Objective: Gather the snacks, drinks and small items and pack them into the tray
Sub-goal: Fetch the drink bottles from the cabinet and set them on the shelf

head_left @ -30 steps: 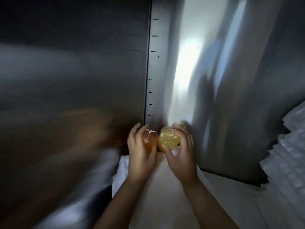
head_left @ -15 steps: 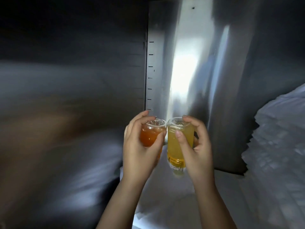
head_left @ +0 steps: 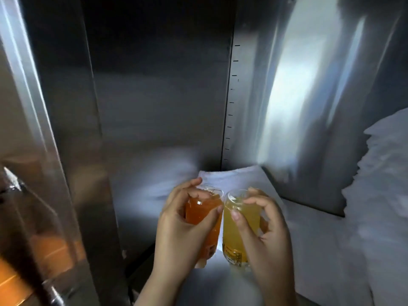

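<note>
Inside a steel cabinet I hold two small clear drink bottles side by side, bases pointing away from me. My left hand grips the orange drink bottle. My right hand grips the yellow drink bottle, which carries a printed label near its lower end. The two bottles touch each other above a white shelf surface. No tray is in view.
Steel walls close in behind and to the left, with a slotted shelf rail in the corner. A white frosty or crumpled mass fills the right side. A metal door edge stands at the left.
Both hands have drawn the two bottles back from the rear corner toward me and lifted them off the shelf. The view has steadied and the left door edge shows.
</note>
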Demonstrator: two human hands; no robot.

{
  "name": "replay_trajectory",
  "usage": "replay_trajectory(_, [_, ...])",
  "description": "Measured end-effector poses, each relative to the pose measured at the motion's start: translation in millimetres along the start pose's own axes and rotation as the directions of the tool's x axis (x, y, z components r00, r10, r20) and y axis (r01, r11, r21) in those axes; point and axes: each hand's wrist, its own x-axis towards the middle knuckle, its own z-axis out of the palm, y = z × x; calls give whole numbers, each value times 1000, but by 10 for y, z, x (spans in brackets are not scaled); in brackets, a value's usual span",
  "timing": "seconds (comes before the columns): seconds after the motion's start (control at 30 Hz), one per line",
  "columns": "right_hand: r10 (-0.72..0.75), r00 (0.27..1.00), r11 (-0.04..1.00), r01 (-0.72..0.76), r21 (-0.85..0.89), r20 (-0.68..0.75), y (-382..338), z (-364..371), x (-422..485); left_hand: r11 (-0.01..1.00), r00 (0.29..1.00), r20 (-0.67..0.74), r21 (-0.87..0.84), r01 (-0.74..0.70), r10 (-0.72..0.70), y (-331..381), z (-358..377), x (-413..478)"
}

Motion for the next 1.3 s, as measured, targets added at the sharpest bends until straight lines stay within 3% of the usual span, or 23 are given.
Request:
replay_trajectory(0.2, [32, 988, 998, -38, 40, 151, -236, 30, -540, 996, 997, -71, 71, 45, -40, 175, -476, -560])
replay_trajectory(0.43, [-30, 972, 989, -5, 146, 233, -1064, 361, -1052, 997, 991, -135, 77, 12, -2, 620, -1429, -914])
replay_trajectory(0.63, [-84, 941, 971, 2, 240, 329, -1923, 987, -1776, 982, 978, -199, 187, -23, 61, 989, -2700, -1315])
replay_trajectory(0.77, [-159, 916, 950, 41, 310, 368, -2533, 1603, -2507, 938, 958, -274, 348, 14, 88, 1231, -3793, -1752])
replay_trajectory(0.83, [-165, 893, 925, -7, 380, 418, -2860, 1937, -2937, 896, 940, -322, 441, 44, 112, 1378, -4345, -2015])
replay_trajectory(1.0, [-231, 790, 834, -140, 533, 568, -3758, 2648, -3970, 785, 861, -479, 595, 174, 172, 1848, -5619, -2739])
replay_trajectory(1.3, [-377, 549, 736, -311, 601, 746, -5216, 3275, -5432, 613, 609, -713, 664, 428, 348, 2670, -7022, -3894])
